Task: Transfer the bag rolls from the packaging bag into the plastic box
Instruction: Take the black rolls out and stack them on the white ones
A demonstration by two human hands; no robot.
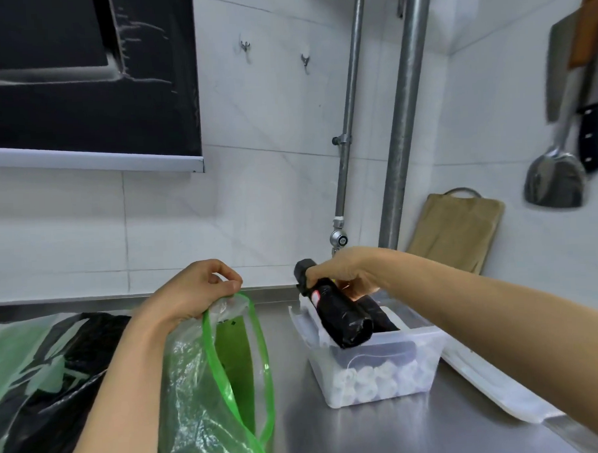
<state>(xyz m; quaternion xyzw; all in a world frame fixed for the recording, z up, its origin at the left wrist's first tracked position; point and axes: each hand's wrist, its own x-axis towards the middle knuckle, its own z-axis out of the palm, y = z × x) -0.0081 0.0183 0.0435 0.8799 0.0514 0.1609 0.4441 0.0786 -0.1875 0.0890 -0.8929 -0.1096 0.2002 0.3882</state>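
My left hand (pixel 194 292) pinches the top edge of a clear packaging bag (pixel 208 384) with a green zip strip and holds it upright on the steel counter. My right hand (pixel 347 275) grips a black bag roll (pixel 339 317) and holds it tilted over a translucent plastic box (pixel 375 366). One more black roll (pixel 380 317) lies in the box beside it. White rolls (pixel 373 380) show through the box's front wall, along the bottom.
A second green and black bag (pixel 47 374) lies flat at the left. The box's lid (pixel 496 389) lies to the right of the box. A wooden cutting board (pixel 458 229) leans on the wall behind. Knives and a spatula (pixel 552 181) hang at the right; steel pipes (pixel 402 119) run up the corner.
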